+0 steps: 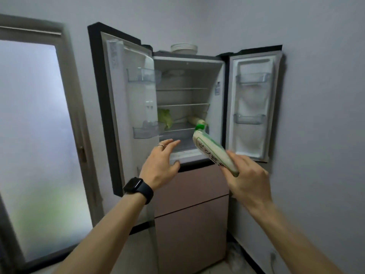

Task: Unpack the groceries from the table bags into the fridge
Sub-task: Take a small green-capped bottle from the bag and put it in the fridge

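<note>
Packaged radish [213, 151] gripped in right hand [246, 178], tilted fridgeward.

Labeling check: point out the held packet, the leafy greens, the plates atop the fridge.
packet [211, 148], head view, middle of its wrapper.
leafy greens [165, 118], head view, front leaves.
plates [184, 50], head view, stack's front rim.

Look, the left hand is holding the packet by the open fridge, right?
Not quite: the head view shows the right hand holding the packet by the open fridge. The left hand is open and holds nothing.
</note>
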Tool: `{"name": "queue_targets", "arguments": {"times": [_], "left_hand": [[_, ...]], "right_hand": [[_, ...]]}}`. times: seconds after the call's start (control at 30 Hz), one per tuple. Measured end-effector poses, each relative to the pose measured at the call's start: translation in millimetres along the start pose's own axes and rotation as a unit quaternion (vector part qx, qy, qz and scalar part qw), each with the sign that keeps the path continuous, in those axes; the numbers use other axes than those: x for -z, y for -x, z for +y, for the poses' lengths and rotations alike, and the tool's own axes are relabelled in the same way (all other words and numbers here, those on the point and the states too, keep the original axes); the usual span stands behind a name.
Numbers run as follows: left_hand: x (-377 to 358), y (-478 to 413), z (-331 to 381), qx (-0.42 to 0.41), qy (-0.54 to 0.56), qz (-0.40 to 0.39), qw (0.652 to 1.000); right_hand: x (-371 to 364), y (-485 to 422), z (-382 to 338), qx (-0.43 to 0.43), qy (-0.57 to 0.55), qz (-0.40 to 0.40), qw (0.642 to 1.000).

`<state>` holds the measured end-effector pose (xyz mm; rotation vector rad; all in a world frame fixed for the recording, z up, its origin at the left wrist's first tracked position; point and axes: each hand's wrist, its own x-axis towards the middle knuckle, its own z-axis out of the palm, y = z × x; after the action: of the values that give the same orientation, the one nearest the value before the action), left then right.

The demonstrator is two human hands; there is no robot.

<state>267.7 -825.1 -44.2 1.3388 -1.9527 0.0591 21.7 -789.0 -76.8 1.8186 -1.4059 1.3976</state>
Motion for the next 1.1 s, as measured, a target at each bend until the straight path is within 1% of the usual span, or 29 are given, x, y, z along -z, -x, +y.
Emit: {"name": "queue_targets", "arguments": {"times": [0.17, 0.37, 0.43, 0.5, 0.63, 0.77, 0.9, 1.1], "left_hand": [[-53, -95, 5, -0.034, -0.022, -0.019, 0.999], [-102, -184, -7, -0.072, -0.092, -0.041, 0.992], [-111, -220, -13, -0.072, -0.119, -0.035, 0.99], [-117, -256, -16, -0.064, -0.136, -0.018, 0.988], [-127, -328, -16, -0.041, -0.168, 0.01, 0.985], [-136, -385, -17, -0.021, -0.196, 0.035, 0.98], [-148, -426, -36, 0.009, -0.248, 0.022, 0.968], [-171, -496, -82, 0.067, -0.29, -0.002, 0.955]], "right_hand": [[-37, -46, 61, 0.008, 0.046, 0.023, 0.999], [-92, -105, 132, 0.0, 0.039, 0.033, 0.999], [-114, -129, 158, -0.006, 0.038, 0.039, 0.998], [-134, -156, 183, -0.009, 0.031, 0.04, 0.999], [-164, -222, 232, 0.012, 0.004, 0.032, 0.999], [-198, -291, 270, 0.023, -0.009, 0.031, 0.999], [-243, -341, 287, 0.04, -0.01, 0.049, 0.998], [-324, -408, 297, 0.062, -0.024, 0.016, 0.998]]}}
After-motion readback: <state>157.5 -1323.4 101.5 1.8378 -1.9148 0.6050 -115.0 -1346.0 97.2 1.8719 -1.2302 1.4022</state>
